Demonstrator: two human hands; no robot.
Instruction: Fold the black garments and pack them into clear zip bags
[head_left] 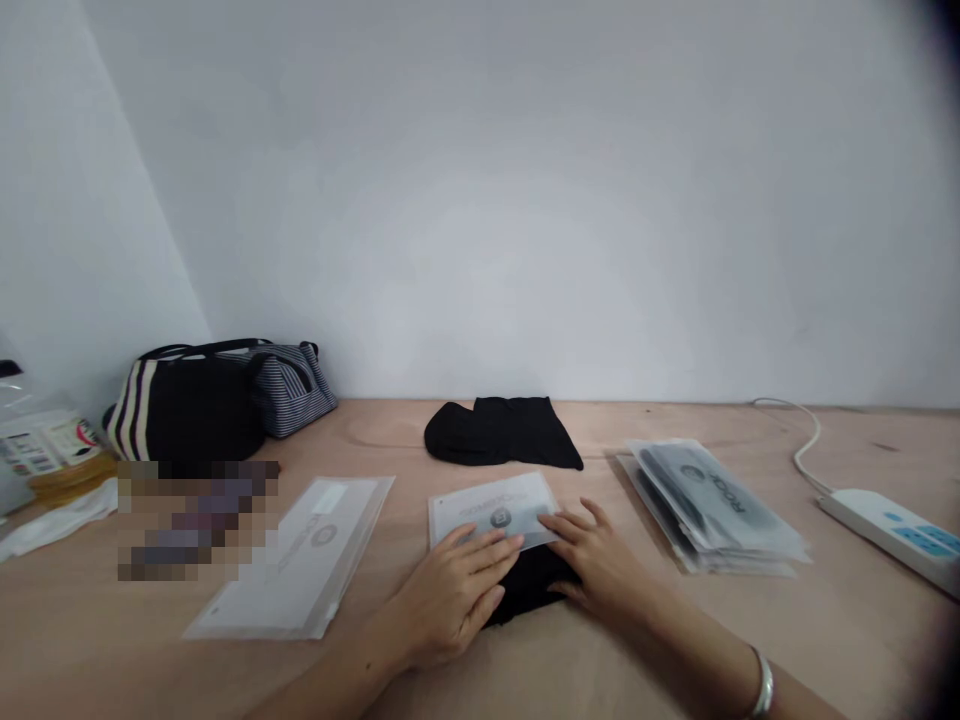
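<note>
My left hand (450,595) lies flat with fingers stretched out on the near edge of a clear printed plastic pouch (491,505) and on a black garment (529,585) partly tucked in it. My right hand (596,560) rests beside it, fingers spread on the pouch's right corner and the black cloth. A silver bracelet (763,683) circles my right wrist. Another black folded garment (499,432) lies farther back near the wall.
A stack of filled clear pouches (712,505) lies to the right. Empty flat pouches (296,560) lie to the left. A white power strip (892,525) with its cable sits at the far right. Striped bags (210,400) stand at the back left on the wooden table (825,620).
</note>
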